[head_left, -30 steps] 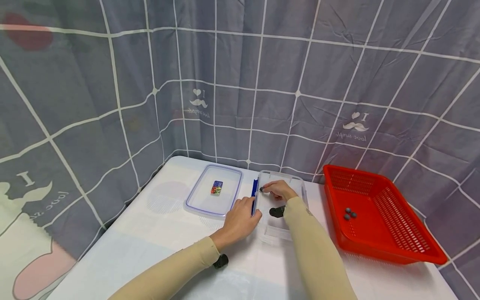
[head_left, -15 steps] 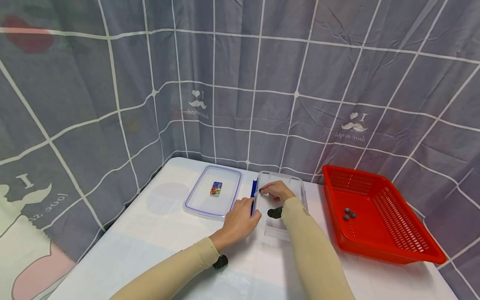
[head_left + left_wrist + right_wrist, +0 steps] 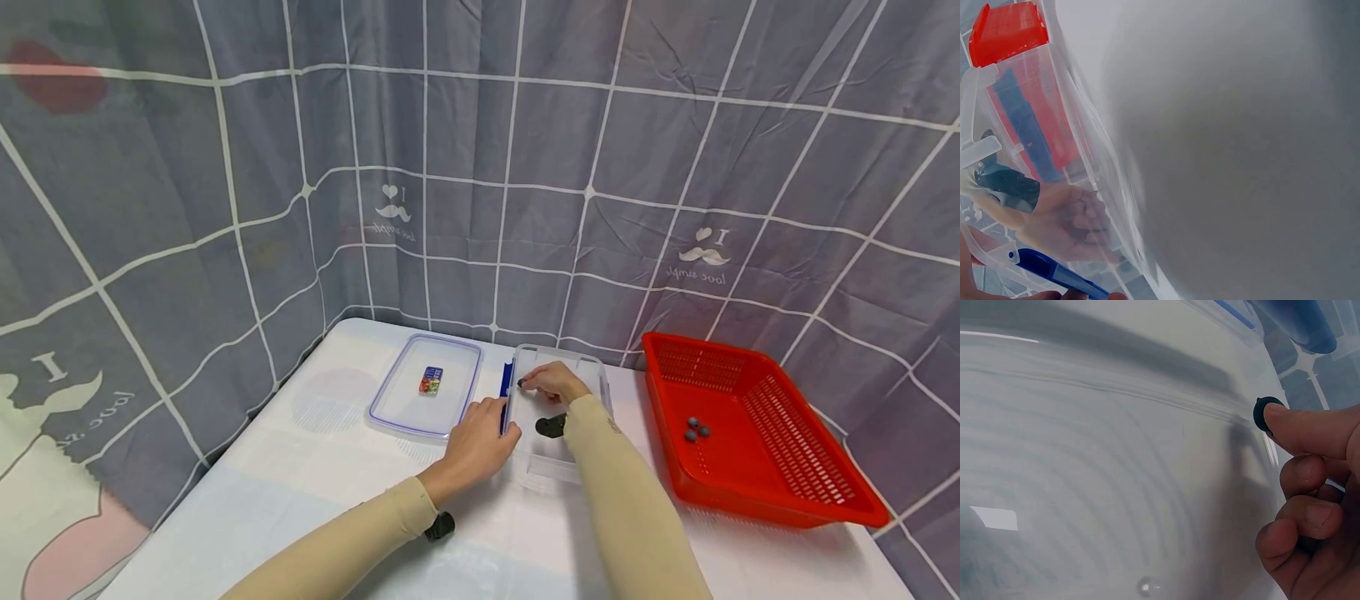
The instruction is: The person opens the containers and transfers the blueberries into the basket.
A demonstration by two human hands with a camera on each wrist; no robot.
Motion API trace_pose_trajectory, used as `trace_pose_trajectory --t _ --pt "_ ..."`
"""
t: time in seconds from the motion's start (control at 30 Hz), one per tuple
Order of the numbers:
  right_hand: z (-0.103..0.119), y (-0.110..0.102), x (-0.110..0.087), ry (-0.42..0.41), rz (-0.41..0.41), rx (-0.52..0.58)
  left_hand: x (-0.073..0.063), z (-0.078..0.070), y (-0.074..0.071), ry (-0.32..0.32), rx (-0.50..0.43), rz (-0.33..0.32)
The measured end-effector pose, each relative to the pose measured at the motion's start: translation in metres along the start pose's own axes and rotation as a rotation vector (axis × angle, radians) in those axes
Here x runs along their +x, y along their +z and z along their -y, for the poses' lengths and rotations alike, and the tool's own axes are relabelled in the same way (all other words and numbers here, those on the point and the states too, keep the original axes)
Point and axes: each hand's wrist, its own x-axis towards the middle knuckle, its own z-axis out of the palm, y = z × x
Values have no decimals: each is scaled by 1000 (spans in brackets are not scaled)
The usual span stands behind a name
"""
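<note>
A clear plastic food container (image 3: pixel 552 468), without its lid, stands on the table. My left hand (image 3: pixel 480 442) holds its left side at the blue latch (image 3: pixel 1054 272); in the left wrist view only parts of that hand show along the lower edge. Inside the container, near the left wall, my right hand (image 3: pixel 555 381) pinches a dark blueberry (image 3: pixel 1263 414) between thumb and index finger. The other fingers of that hand are curled in. Through the transparent wall, the left wrist view also shows the right hand.
The container's lid (image 3: pixel 401 412), with a blue rim and a coloured label, lies flat to the left. On the right stands a red slotted basket (image 3: pixel 757 492) holding several blueberries (image 3: pixel 691 436). A grey checked curtain (image 3: pixel 555 217) hangs behind the table.
Both hands keep nearly the same place. The right hand still pinches the blueberry near the container's left wall. The head view has shifted slightly.
</note>
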Motion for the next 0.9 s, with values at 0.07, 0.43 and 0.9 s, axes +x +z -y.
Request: trace_pose_trajectory --t 0.07,0.43,0.9 --pt "1 -2 -2 -2 4 -8 0 0 0 1 -3 2" --pt "12 -20 -7 -48 35 6 1 1 1 -5 -12 1" --pt "11 -45 -17 -93 62 -36 1 1 2 -12 -5 13"
